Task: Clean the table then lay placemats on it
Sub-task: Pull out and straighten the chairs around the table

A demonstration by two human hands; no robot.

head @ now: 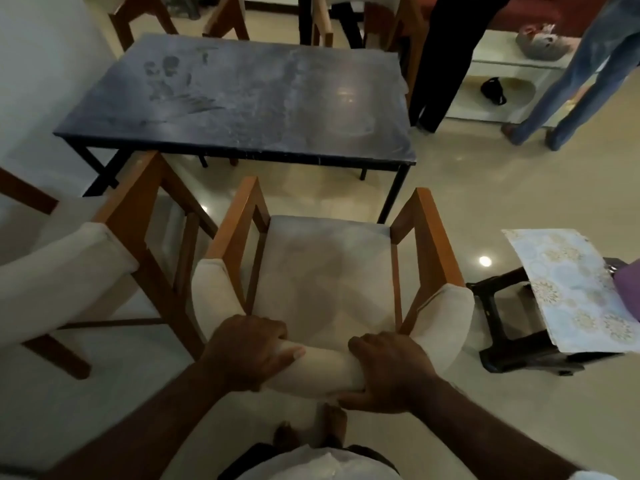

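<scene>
- In front of you: chair (325,271), its padded back gripped by your left hand (249,351) and right hand (388,368), fingers (273,327) curled round it.
- Beyond: table (242,98), surface dusty, smeared.
- At right: placemat (571,289) on stool (512,341).
- Advice: pull the chair back evenly, clearing your reach.

Wooden chair (325,271), cream-cushioned; second chair (69,271) stood at its left; dark stool (519,358); white shelf (512,60); black trousers (446,57); jeans (588,71).
</scene>
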